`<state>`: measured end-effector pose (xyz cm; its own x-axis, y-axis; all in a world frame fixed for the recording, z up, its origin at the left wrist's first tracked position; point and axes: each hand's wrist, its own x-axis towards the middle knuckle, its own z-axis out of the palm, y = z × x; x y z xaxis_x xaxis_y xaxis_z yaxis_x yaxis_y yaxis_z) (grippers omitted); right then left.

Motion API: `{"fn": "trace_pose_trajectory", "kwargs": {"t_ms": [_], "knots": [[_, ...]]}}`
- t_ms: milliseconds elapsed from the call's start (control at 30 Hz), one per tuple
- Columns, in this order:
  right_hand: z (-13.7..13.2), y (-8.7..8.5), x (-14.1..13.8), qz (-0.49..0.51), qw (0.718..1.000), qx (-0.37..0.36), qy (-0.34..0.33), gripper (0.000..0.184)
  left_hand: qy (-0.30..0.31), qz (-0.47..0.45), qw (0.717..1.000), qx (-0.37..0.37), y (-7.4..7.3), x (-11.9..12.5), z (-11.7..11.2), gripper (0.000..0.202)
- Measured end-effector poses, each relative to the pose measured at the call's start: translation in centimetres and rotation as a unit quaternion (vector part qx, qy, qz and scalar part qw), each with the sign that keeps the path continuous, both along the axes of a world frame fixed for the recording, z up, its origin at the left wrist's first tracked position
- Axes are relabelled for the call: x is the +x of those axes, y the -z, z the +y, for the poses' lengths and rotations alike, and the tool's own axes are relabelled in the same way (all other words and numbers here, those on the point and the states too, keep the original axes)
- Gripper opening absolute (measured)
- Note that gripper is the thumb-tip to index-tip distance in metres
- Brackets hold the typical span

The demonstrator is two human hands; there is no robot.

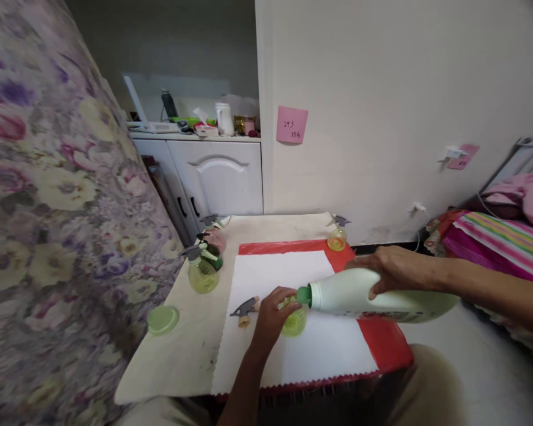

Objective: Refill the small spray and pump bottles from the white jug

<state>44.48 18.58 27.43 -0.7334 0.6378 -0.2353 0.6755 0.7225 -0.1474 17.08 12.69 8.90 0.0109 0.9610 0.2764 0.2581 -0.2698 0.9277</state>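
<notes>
My right hand point(388, 269) grips a large pale green detergent bottle point(346, 291) tipped on its side. The green spout point(304, 295) of that bottle is at the mouth of a small yellow-green spray bottle point(295, 322); whether liquid flows I cannot make out. Wrapped round the top of the small bottle is my left hand point(276, 313), which hides part of its neck. Left of that hand a grey spray head point(245, 307) with a tan collar lies on the white paper point(266, 275). A light green cap point(162, 320) rests near the table's left edge.
Yellow-green point(203, 276) and pink point(215, 238) spray bottles stand at the back left around a dark green one point(212, 254). Another spray bottle point(337, 236) with orange-yellow contents stands at the back right. A floral curtain point(71, 225) hangs left; a bed point(506, 242) is right.
</notes>
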Motion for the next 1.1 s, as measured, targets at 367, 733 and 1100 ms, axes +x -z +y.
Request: {"fn": "trace_pose_trajectory", "kwargs": {"t_ms": [367,733,1100], "knots": [[0.44,0.61,0.34,0.009,1.0,-0.002,-0.009,0.05,0.002,0.009,1.0,0.006,0.18,-0.13,0.02,0.017],[0.24,0.39,0.41,0.003,1.0,0.005,-0.007,0.052,-0.002,0.0,1.0,-0.002,-0.06,-0.04,0.08,0.017],[0.17,0.86,0.52,0.006,1.0,0.005,0.008,0.058,-0.001,0.002,1.0,0.006,0.13,-0.11,0.05,0.018]]}}
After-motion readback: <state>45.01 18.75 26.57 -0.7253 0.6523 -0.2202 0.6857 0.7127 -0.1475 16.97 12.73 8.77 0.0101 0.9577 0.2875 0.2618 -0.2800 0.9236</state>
